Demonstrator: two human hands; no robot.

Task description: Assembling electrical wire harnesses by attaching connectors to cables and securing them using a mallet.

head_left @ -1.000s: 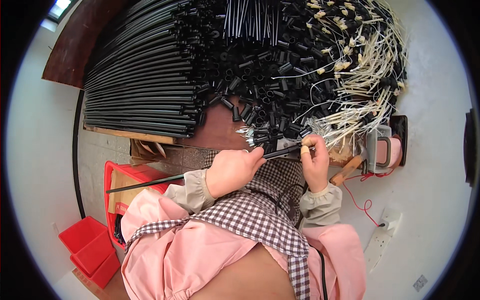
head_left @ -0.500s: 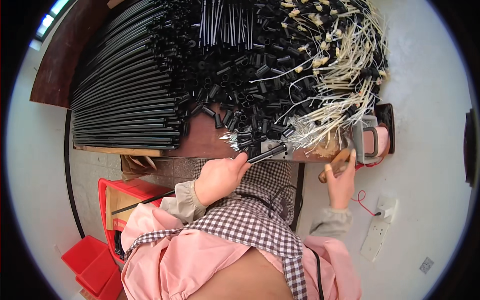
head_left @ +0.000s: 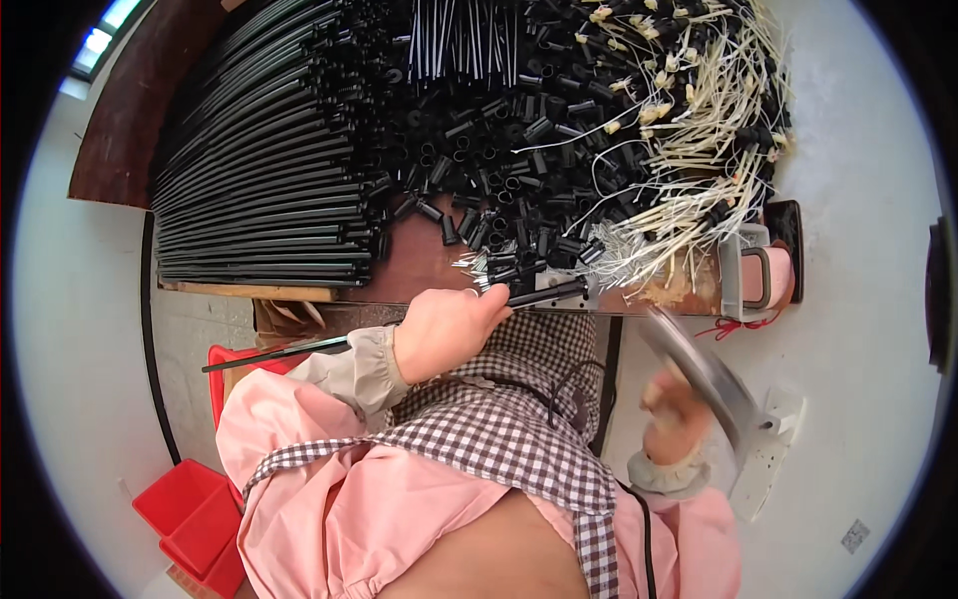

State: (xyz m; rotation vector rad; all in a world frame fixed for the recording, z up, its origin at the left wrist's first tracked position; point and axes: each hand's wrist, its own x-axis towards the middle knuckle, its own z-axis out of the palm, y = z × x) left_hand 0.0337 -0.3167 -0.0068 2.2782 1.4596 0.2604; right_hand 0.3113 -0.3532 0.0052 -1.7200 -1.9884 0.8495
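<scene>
My left hand [head_left: 454, 329] is closed around a long thin black rod [head_left: 274, 354]. The rod runs back beneath my left forearm. On the hand's other side, a thicker black tube end [head_left: 549, 294] rests by a small metal block [head_left: 591, 290] at the table's front edge. My right hand [head_left: 676, 409], blurred, grips a hammer [head_left: 704, 369]. Its long metal head is raised off the table, on the right, and its handle is mostly hidden by the fingers. Thin metal pins [head_left: 473, 265] lie just beyond my left hand.
Long black rods [head_left: 269, 200] are stacked at left on the brown table [head_left: 414, 255]. Short black sleeves [head_left: 439, 170] fill the middle, and white-wired parts [head_left: 699, 150] the right. A grey-and-pink container [head_left: 753, 270] stands at the right edge; red bins [head_left: 190, 509] are at lower left.
My right hand has moved down and toward me, lifting the hammer so its metal head now shows. My left hand stays on the rod, whose rear end has swung up and left.
</scene>
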